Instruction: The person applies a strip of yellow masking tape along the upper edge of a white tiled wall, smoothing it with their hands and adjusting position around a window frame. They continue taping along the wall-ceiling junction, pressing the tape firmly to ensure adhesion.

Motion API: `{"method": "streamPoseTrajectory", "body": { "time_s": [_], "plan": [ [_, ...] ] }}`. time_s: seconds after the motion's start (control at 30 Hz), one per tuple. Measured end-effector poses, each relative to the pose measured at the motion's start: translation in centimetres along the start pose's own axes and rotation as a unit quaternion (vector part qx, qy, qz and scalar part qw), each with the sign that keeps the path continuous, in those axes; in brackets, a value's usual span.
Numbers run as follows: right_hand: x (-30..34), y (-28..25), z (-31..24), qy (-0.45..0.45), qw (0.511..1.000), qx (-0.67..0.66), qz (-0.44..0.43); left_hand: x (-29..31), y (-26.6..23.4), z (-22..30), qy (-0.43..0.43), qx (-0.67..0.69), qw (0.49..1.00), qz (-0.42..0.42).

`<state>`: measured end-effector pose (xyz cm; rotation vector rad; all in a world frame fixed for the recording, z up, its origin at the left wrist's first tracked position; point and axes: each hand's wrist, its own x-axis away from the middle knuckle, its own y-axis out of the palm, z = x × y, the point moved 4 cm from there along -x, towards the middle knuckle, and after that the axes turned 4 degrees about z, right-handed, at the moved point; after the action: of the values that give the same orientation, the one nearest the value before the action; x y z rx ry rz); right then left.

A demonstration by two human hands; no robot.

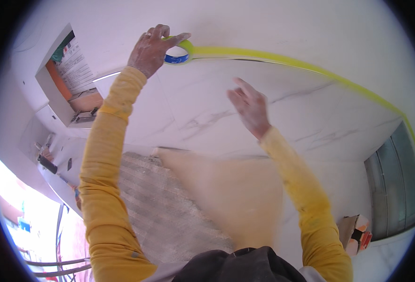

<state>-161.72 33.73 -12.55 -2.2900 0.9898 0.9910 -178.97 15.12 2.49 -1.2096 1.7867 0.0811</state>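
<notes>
My left hand (152, 48), dusted with pale powder, grips a roll of yellow masking tape (186, 47) with a blue inner core. From the roll, a yellow tape strip (282, 59) runs right along the upper edge of the white marble-patterned panel (207, 103). It bends down at the far right. My right hand (250, 104) is raised in front of the panel below the strip, slightly blurred. Its fingers are stretched out and nothing shows in them.
At left, a recessed opening (68, 105) holds papers and an orange-brown board. Beige sheeting (231, 188) and a grey ribbed surface (160, 207) lie below. A grey panelled window or door (395, 183) stands at right, near an open cardboard box (352, 230). Cables (57, 267) cross the lower left.
</notes>
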Motion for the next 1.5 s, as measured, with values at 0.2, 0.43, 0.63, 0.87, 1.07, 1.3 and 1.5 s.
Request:
{"method": "streamPoseTrajectory", "body": {
  "time_s": [0.2,0.43,0.63,0.87,1.07,1.3,1.5],
  "plan": [
    [-6.5,10.2,0.3,0.023,1.0,0.014,0.013,-0.9,0.1,1.4,-0.14,0.096,0.985,0.038],
    [-7.6,13.3,-1.3,0.089,0.987,-0.124,0.04,0.3,-1.1,1.6,-0.225,0.096,0.968,0.049],
    [-8.1,13.6,1.0,0.048,0.996,-0.076,0.024,2.3,-1.8,6.1,-0.269,0.207,0.921,0.188],
    [-8.8,13.7,0.5,-0.13,0.983,0.125,0.018,0.5,4.0,6.9,-0.24,0.362,0.894,0.107],
    [-4.4,5.4,-0.6,-0.093,0.981,0.05,-0.164,-0.6,4.7,5.4,-0.162,0.373,0.903,0.137],
    [-2.8,-18.3,3.5,-0.308,0.851,0.373,0.205,0.7,3.7,5.6,-0.069,0.276,0.957,0.062],
    [-5.1,-31.3,5.8,-0.262,0.747,0.579,0.194,2.4,5.2,7.3,-0.093,0.224,0.968,0.065]
  ]
}}
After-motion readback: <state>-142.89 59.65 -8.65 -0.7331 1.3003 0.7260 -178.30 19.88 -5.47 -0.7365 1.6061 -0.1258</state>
